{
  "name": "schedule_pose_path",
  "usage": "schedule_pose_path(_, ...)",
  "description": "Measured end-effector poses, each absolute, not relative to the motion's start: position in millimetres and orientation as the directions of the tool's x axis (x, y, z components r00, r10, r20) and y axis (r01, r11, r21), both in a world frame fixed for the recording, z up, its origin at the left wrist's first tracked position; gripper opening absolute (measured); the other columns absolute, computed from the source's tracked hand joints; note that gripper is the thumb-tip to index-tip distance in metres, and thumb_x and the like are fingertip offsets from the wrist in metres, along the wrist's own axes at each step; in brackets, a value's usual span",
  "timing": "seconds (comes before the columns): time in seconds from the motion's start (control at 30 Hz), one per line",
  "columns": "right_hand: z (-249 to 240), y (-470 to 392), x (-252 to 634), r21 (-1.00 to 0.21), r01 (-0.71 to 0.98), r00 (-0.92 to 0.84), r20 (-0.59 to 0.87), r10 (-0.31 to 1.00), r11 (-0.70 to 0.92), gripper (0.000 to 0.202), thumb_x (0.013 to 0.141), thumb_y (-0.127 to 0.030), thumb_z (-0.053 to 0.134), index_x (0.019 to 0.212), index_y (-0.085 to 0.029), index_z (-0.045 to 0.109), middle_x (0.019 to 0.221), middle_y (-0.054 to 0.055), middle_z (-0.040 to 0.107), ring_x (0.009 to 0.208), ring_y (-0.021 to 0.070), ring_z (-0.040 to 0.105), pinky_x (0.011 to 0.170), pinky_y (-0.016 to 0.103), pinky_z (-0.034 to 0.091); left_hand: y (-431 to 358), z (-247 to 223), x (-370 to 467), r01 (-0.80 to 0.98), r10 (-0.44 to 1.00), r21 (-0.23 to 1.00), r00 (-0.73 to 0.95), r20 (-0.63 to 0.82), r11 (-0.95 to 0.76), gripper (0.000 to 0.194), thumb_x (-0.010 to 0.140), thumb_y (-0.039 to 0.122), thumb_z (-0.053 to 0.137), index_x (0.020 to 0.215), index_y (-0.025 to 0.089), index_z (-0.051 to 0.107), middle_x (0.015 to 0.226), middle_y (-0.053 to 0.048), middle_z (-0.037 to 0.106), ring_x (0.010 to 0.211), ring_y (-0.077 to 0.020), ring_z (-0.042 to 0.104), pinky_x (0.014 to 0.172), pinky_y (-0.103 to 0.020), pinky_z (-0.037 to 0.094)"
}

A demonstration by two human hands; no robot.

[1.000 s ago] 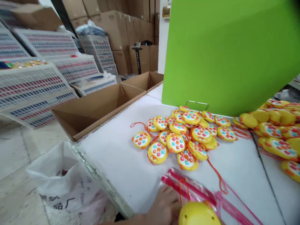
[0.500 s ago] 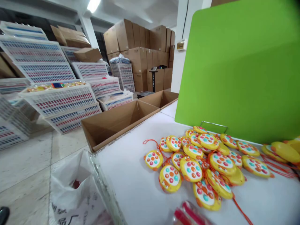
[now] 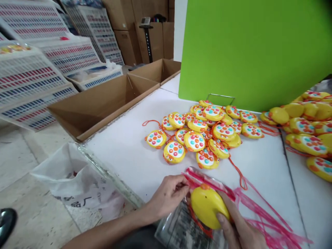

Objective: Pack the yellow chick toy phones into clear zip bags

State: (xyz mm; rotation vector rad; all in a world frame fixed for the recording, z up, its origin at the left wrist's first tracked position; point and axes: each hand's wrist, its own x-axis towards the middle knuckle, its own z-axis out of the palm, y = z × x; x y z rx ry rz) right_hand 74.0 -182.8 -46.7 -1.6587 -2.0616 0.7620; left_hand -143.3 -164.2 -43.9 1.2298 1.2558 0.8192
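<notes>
White tabletop (image 3: 121, 148) stretches ahead of me, bearing a pile of yellow toys (image 3: 195, 141). Nearer, between my hands, is one plain-backed yellow toy (image 3: 207, 207), gripped in my right hand (image 3: 242, 228). My left hand (image 3: 166, 193) pinches the pink edge of a clear bag (image 3: 172, 228); whether the toy sits inside or over it, I can't tell.

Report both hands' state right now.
Left hand: closed, pinching the clear bag by its pink edge.
Right hand: closed, holding a yellow toy, thumb on its plain side.
</notes>
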Motion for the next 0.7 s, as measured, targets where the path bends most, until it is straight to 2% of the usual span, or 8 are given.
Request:
schedule_pose_path(0.07, -42, -178, 73, -0.588, 0.761, -0.387, -0.074, 0.919, 0.273, 0.041, 0.09, -0.045, 0.035, 0.119, -0.026, 0.057, 0.089, 0.006, 0.072, 0.067, 0.0212, 0.069, 0.056, 0.025, 0.052, -163, -47, -138, 0.132, 0.953, 0.966, 0.181, -0.244, 0.222, 0.018, 0.085, 0.026, 0.047, 0.077, 0.013, 0.056, 0.072, -0.003, 0.062, 0.067, -0.014, 0.059, 0.062, -0.022, 0.044)
schedule_pose_path(0.13, -40, -173, 72, -0.522, 0.751, -0.555, -0.166, 0.815, 0.405, 0.036, 0.093, -0.04, 0.033, 0.096, -0.027, 0.066, 0.078, 0.004, 0.072, 0.063, 0.0189, 0.069, 0.053, 0.022, 0.051, -162, -47, -135, 0.111, 0.948, 0.964, 0.185, -0.258, 0.24, 0.018, 0.085, 0.028, 0.049, 0.075, 0.014, 0.053, 0.07, -0.002, 0.062, 0.066, -0.0144, 0.06, 0.06, -0.022, 0.044)
schedule_pose_path(0.23, -37, -168, 69, -0.34, 0.768, -0.62, -0.186, 0.762, 0.542, 0.035, 0.092, -0.033, 0.036, 0.075, -0.026, 0.065, 0.068, 0.003, 0.068, 0.059, 0.0182, 0.067, 0.044, 0.022, 0.043, -160, -44, -133, 0.059, 0.938, 0.959, 0.201, -0.283, 0.277, 0.02, 0.085, 0.031, 0.049, 0.076, 0.014, 0.052, 0.072, -0.003, 0.063, 0.069, -0.0154, 0.062, 0.061, -0.023, 0.046)
schedule_pose_path(0.33, -32, -165, 58, -0.235, 0.825, -0.525, 0.019, 0.851, 0.514, 0.024, 0.091, -0.031, 0.042, 0.085, -0.026, 0.065, 0.08, 0.004, 0.068, 0.067, 0.019, 0.066, 0.045, 0.023, 0.041, -160, -43, -132, 0.049, 0.928, 0.952, 0.215, -0.304, 0.301, 0.019, 0.084, 0.029, 0.051, 0.082, 0.012, 0.059, 0.078, -0.004, 0.064, 0.074, -0.0162, 0.061, 0.067, -0.024, 0.047)
schedule_pose_path(0.4, -29, -164, 47, -0.267, 0.833, -0.459, 0.155, 0.875, 0.485, 0.021, 0.09, -0.031, 0.044, 0.089, -0.025, 0.064, 0.082, 0.004, 0.068, 0.067, 0.0178, 0.065, 0.05, 0.024, 0.042, -159, -42, -133, 0.077, 0.922, 0.95, 0.232, -0.311, 0.302, 0.02, 0.084, 0.027, 0.05, 0.085, 0.012, 0.064, 0.08, -0.004, 0.066, 0.077, -0.0166, 0.06, 0.07, -0.025, 0.046)
schedule_pose_path(0.47, -29, -163, 35, -0.31, 0.814, -0.439, 0.222, 0.87, 0.49, 0.019, 0.09, -0.028, 0.044, 0.091, -0.025, 0.063, 0.083, 0.004, 0.068, 0.068, 0.0176, 0.064, 0.055, 0.026, 0.043, -158, -41, -133, 0.081, 0.91, 0.953, 0.281, -0.304, 0.294, 0.023, 0.085, 0.023, 0.047, 0.085, 0.012, 0.066, 0.08, -0.004, 0.066, 0.076, -0.0163, 0.059, 0.069, -0.024, 0.045)
schedule_pose_path(0.57, -32, -162, 21, -0.323, 0.814, -0.425, 0.237, 0.874, 0.483, 0.018, 0.089, -0.021, 0.045, 0.092, -0.023, 0.063, 0.084, 0.004, 0.068, 0.069, 0.0191, 0.063, 0.058, 0.029, 0.043, -158, -39, -133, 0.095, 0.899, 0.962, 0.343, -0.273, 0.257, 0.021, 0.083, 0.016, 0.045, 0.08, 0.01, 0.066, 0.071, -0.002, 0.062, 0.069, -0.0144, 0.055, 0.063, -0.022, 0.042)
schedule_pose_path(0.7, -35, -160, 11, -0.276, 0.841, -0.435, 0.167, 0.885, 0.465, 0.017, 0.085, -0.013, 0.047, 0.085, -0.022, 0.062, 0.079, 0.003, 0.066, 0.07, 0.0218, 0.062, 0.058, 0.031, 0.041, -161, -39, -128, 0.166, 0.916, 0.965, 0.317, -0.245, 0.201, 0.019, 0.081, 0.01, 0.044, 0.073, 0.01, 0.062, 0.067, -0.001, 0.059, 0.063, -0.0128, 0.052, 0.058, -0.02, 0.039)
